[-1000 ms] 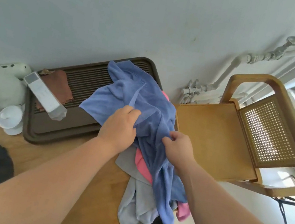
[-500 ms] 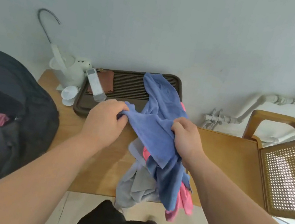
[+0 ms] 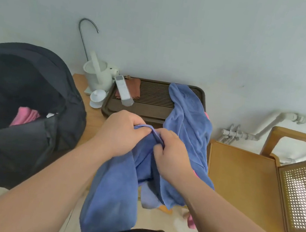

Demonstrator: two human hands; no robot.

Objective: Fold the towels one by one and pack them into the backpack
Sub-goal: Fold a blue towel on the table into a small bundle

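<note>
A blue towel [image 3: 186, 121] drapes from the dark tray down over the table edge toward my lap. My left hand [image 3: 121, 132] and my right hand [image 3: 171, 155] sit close together at mid-table, both gripping a bunched edge of this towel. A pink towel [image 3: 191, 222] peeks out from under the blue one at the right and hangs below the table edge. The black backpack [image 3: 23, 134] stands open at the left, with a pink towel [image 3: 25, 115] inside it.
A dark slatted tray [image 3: 150, 103] lies against the wall with a brown cloth [image 3: 132, 90] and a white remote-like bar [image 3: 123, 92] on it. A white kettle [image 3: 98, 76] and small cup [image 3: 97, 97] stand left of it. A wooden chair [image 3: 258, 184] stands at the right.
My hands have come together on the blue towel, bringing its edges together. The towel now hangs lower over the table edge. The view shifted left, showing more of the backpack.
</note>
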